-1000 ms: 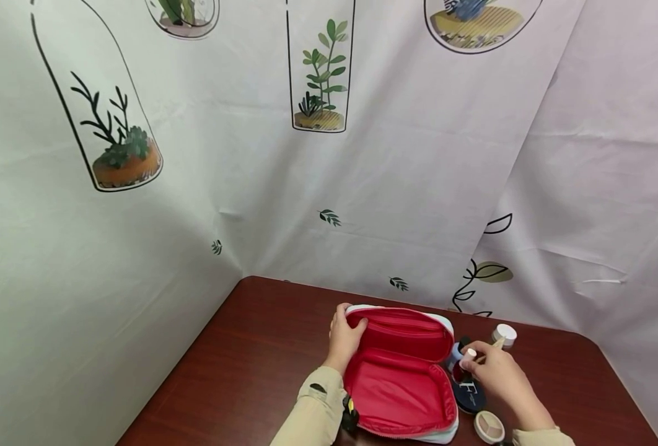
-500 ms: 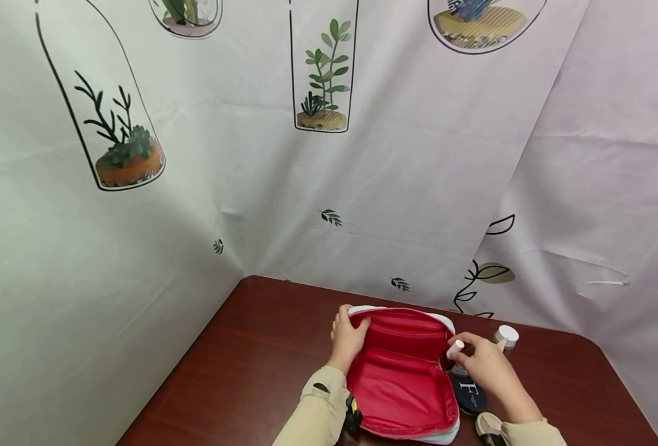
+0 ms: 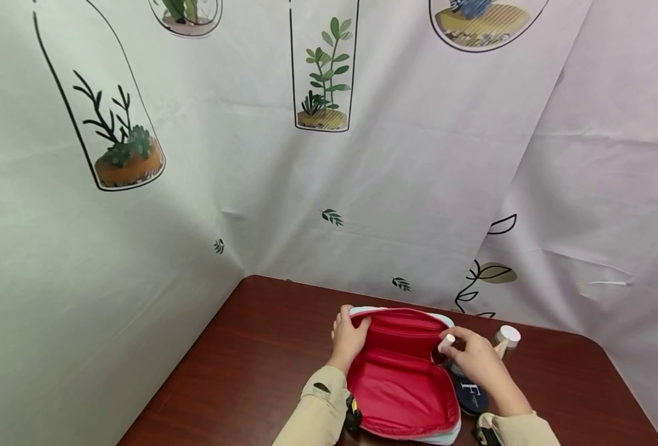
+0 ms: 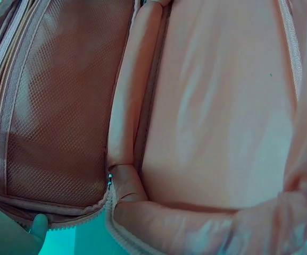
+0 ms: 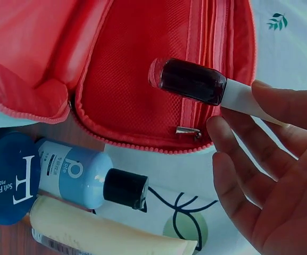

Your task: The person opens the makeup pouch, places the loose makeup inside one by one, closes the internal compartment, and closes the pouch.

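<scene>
A cosmetic bag with a red lining lies unzipped on the table, its lid raised at the back. My left hand grips the lid's left edge, thumb inside; in the left wrist view, part of that hand shows at lower left. My right hand pinches a nail polish bottle by its white cap. The dark red bottle is tilted, in front of the lid's mesh pocket near the bag's right side. Whether it touches the mesh, I cannot tell.
Right of the bag lie a round navy compact, a blue bottle with a black cap and a cream tube. Farther back stands a white-lidded jar. A printed white cloth hangs behind the table.
My right hand has carried the nail polish bottle left, from above the other cosmetics to the bag's right side. My right sleeve now hides the round palette. The left hand keeps its hold.
</scene>
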### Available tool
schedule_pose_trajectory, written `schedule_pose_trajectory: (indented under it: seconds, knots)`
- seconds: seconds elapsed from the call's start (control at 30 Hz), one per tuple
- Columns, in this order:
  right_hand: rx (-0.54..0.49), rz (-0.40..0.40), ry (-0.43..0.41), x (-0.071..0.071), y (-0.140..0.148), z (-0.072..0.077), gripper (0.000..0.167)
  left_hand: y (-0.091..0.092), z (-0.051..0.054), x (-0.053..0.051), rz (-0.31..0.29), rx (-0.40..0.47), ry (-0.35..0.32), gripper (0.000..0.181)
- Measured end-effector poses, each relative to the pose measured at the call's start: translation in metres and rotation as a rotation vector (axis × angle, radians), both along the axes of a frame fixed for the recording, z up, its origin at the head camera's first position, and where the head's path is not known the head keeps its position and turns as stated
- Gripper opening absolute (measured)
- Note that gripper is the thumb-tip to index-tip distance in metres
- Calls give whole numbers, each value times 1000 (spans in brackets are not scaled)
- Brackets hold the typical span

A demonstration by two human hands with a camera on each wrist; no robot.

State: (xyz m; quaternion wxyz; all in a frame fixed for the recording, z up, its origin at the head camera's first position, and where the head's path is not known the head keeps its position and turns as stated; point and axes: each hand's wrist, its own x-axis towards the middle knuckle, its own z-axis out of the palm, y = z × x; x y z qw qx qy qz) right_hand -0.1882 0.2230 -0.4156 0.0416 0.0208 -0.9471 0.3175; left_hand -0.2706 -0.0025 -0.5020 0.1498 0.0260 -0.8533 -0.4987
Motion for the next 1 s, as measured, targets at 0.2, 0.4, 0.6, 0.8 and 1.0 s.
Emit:
schedule_pose_trajectory:
  seconds: [0.2, 0.4, 0.6, 0.8, 1.0]
  knots:
    - [-19, 6, 6, -1, -6, 1, 19, -1, 1, 2, -14, 4, 2, 36]
    - [-17, 7, 115, -6, -12, 1, 23, -1, 1, 3, -24, 29, 1, 39]
    - [-69, 25, 201, -11, -21, 0, 22, -1, 0, 1, -37, 21, -5, 43]
    - [-86, 55, 228, -18, -31, -2, 20, -1, 0, 3, -40, 22, -14, 44]
    - [-117, 98, 252, -24, -44, -2, 19, -1, 2, 4, -43, 25, -8, 44]
